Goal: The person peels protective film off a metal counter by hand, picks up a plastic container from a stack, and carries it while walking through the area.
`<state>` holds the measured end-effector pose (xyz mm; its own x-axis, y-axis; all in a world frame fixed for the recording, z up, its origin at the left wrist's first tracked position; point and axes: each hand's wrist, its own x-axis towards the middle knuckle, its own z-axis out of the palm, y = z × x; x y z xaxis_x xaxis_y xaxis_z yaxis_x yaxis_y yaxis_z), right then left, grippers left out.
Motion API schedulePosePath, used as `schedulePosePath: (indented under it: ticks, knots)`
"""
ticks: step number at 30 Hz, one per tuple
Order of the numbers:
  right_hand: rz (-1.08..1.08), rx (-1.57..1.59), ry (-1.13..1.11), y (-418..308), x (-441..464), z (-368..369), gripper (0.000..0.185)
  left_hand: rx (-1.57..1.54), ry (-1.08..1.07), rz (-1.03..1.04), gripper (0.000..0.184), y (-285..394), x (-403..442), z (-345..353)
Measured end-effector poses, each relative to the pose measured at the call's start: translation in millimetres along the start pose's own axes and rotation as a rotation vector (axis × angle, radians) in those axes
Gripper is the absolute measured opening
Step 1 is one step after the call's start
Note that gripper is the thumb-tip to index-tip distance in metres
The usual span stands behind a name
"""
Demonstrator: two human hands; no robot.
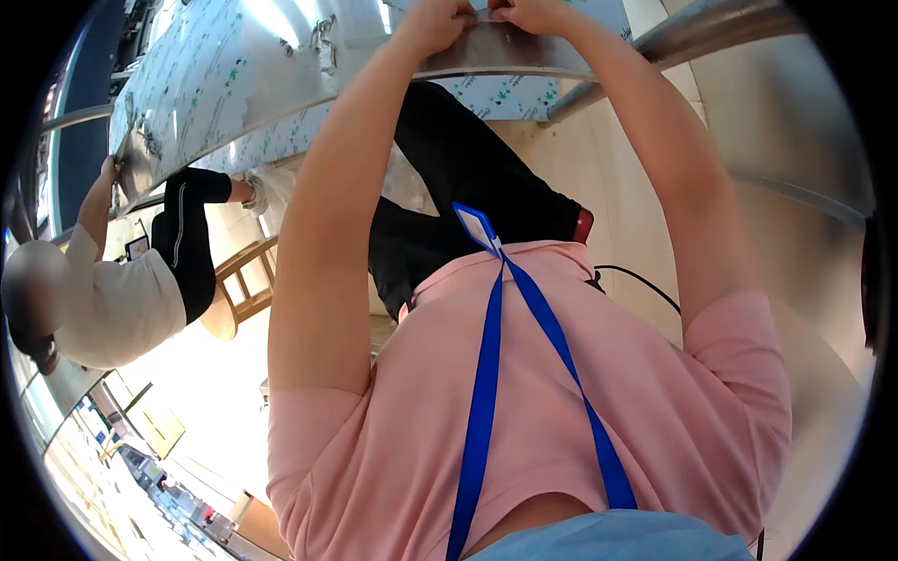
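At the top edge of the view, my left hand (436,22) rests by the front edge of a shiny metal table (374,67), its fingers pinched together. Close to its right is my right hand (531,13), also with fingers closed. Between the fingertips there is something small, with a bit of red by the right fingers; it is too small and too cut off to name. A blue lanyard (482,402) with a badge (477,227) hangs over my pink shirt.
Printed film with green marks (201,70) covers much of the tabletop. Small metallic scraps (325,45) lie on it. A co-worker (122,304) sits at the left beside a wooden stool (245,285), one hand at the table edge. Metal rails (711,33) run at the upper right.
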<state>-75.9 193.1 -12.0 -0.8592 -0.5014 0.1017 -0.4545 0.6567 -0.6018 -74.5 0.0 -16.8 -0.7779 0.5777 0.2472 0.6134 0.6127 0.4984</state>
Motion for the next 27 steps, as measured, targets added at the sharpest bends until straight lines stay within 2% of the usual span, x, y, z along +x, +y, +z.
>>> schedulePosePath:
  ticks: [10, 16, 27]
  knots:
    - [-0.051, -0.050, 0.089, 6.6, 1.4, 6.1, 0.015, 0.043, 0.028, -0.116, 0.016, 6.0, -0.4, 4.3]
    - [-0.085, -0.092, 0.115, 15.8, 4.5, 14.0, 0.016, 0.074, 0.070, 0.008, 0.016, -17.4, -1.1, 17.0]
    - [0.019, 0.018, 0.123, 11.3, 1.1, 8.7, 0.018, -0.039, -0.003, -0.108, 0.019, 4.4, 2.8, -3.0]
